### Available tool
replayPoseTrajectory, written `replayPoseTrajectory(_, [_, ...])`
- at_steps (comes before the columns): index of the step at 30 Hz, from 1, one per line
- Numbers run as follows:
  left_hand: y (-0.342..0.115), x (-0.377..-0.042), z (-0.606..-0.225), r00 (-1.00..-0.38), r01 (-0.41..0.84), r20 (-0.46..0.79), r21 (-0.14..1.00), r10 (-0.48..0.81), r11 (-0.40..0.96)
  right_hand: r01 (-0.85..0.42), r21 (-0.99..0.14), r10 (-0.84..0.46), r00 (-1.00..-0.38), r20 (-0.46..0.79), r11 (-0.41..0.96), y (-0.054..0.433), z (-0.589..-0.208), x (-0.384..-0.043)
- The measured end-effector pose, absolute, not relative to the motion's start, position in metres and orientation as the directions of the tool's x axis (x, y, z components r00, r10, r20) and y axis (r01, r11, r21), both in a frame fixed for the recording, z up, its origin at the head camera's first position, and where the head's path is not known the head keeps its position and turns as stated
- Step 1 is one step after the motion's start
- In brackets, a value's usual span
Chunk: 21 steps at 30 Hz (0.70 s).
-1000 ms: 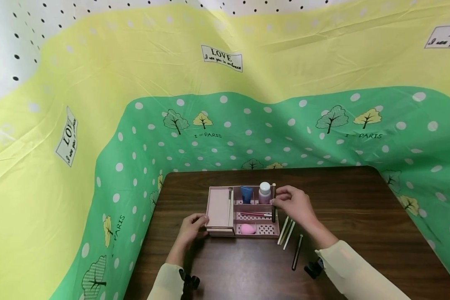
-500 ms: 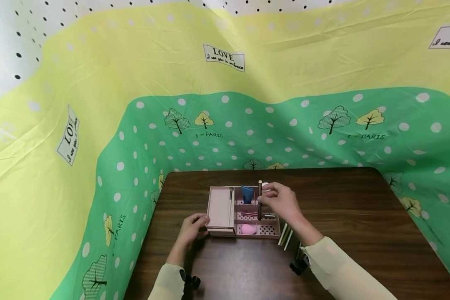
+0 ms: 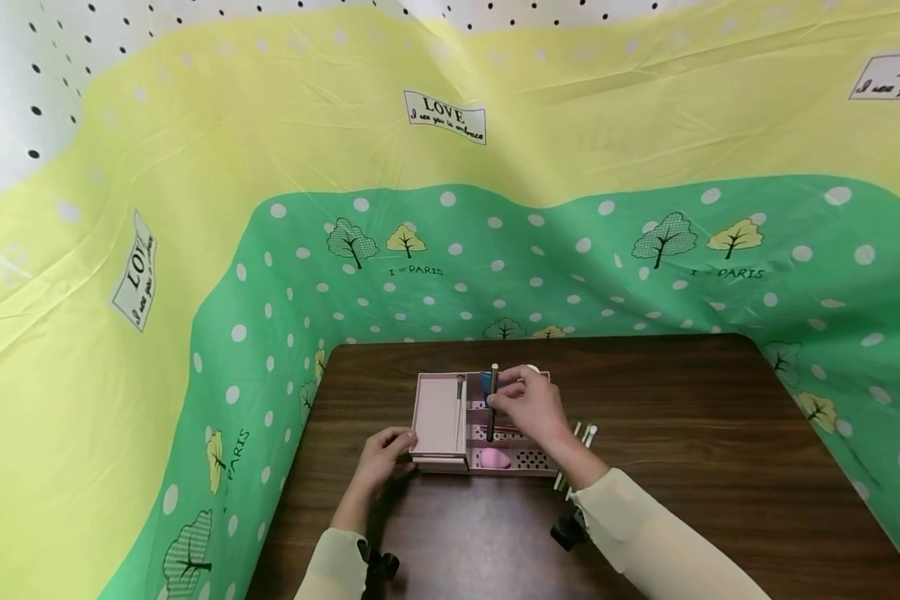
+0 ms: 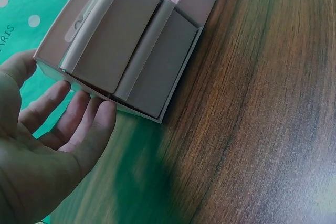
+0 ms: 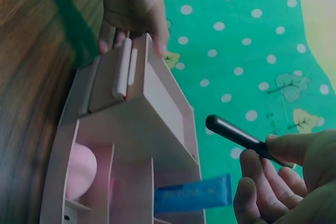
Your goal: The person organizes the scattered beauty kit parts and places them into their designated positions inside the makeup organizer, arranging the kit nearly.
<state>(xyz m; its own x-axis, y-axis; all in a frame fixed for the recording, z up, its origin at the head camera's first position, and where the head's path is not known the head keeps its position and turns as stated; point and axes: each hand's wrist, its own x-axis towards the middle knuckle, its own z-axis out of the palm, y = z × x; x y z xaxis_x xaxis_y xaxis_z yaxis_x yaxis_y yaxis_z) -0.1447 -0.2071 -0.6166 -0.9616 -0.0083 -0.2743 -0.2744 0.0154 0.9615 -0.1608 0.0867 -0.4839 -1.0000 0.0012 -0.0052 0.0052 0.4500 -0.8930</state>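
A pink organizer (image 3: 438, 417) with drawers and open compartments stands on the table. My left hand (image 3: 385, 454) holds its left end, thumb on the top edge and fingers against the side wall, as the left wrist view shows up close. Between the thumb and fingers of my right hand (image 3: 532, 408) is a black-handled makeup brush (image 3: 492, 427), nearly upright over the compartments. In the right wrist view, the brush (image 5: 233, 131) is near a blue tube (image 5: 194, 195) in the back compartment. A pink makeup sponge (image 3: 494, 458) lies in the front compartment.
Several light-handled brushes (image 3: 589, 435) lie on the wooden table (image 3: 690, 433) right of the organizer, partly under my right forearm. Another brush (image 3: 460, 412) lies on the organizer's top. My right hand mostly hides a white-capped bottle. A patterned curtain (image 3: 607, 275) surrounds the table.
My right hand has carried the black-handled brush leftward from the organizer's right edge to in front of the blue tube, covering the bottle. My left hand has stayed in place.
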Motion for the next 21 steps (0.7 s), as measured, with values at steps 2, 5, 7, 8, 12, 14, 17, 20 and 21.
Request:
replayPoseTrajectory(2, [-0.207, -0.144, -0.617, -0.961, -0.277, -0.276, 0.961, -0.009, 0.014, 0.007, -0.894, 0.001, -1.000, -0.007, 0.449, 0.081, -0.486, -0.160])
replayPoseTrajectory(5, [-0.208, -0.143, -0.618, -0.960, -0.280, -0.280, 0.960, -0.012, 0.019, 0.015, -0.893, 0.003, -1.000, -0.015, 0.450, 0.073, -0.488, -0.159])
replayPoseTrajectory(7, [-0.208, -0.142, -0.617, -0.960, -0.281, -0.281, 0.959, -0.014, 0.021, 0.014, -0.893, 0.005, -1.000, -0.013, 0.451, 0.068, -0.490, -0.158])
replayPoseTrajectory(8, [-0.208, -0.142, -0.617, -0.959, -0.282, -0.281, 0.959, -0.017, 0.023, 0.015, -0.894, 0.006, -1.000, -0.013, 0.448, 0.065, -0.491, -0.158])
replayPoseTrajectory(12, [-0.208, -0.140, -0.615, -0.958, -0.285, -0.284, 0.958, -0.027, 0.020, 0.001, -0.901, 0.005, -1.000, 0.001, 0.433, 0.056, -0.495, -0.159])
replayPoseTrajectory(14, [-0.208, -0.140, -0.615, -0.958, -0.285, -0.284, 0.958, -0.029, 0.024, -0.012, -0.904, 0.001, -1.000, 0.014, 0.426, 0.053, -0.497, -0.160])
replayPoseTrajectory(17, [-0.206, -0.141, -0.614, -0.958, -0.287, -0.286, 0.958, -0.026, 0.023, -0.022, -0.910, 0.001, -1.000, 0.025, 0.414, 0.049, -0.500, -0.162])
replayPoseTrajectory(20, [-0.205, -0.142, -0.613, -0.958, -0.286, -0.286, 0.958, -0.024, 0.022, -0.019, -0.915, 0.004, -1.000, 0.022, 0.403, 0.046, -0.505, -0.165])
replayPoseTrajectory(21, [-0.205, -0.143, -0.613, -0.958, -0.285, -0.285, 0.958, -0.025, 0.024, -0.014, -0.917, 0.007, -1.000, 0.018, 0.399, 0.045, -0.507, -0.166])
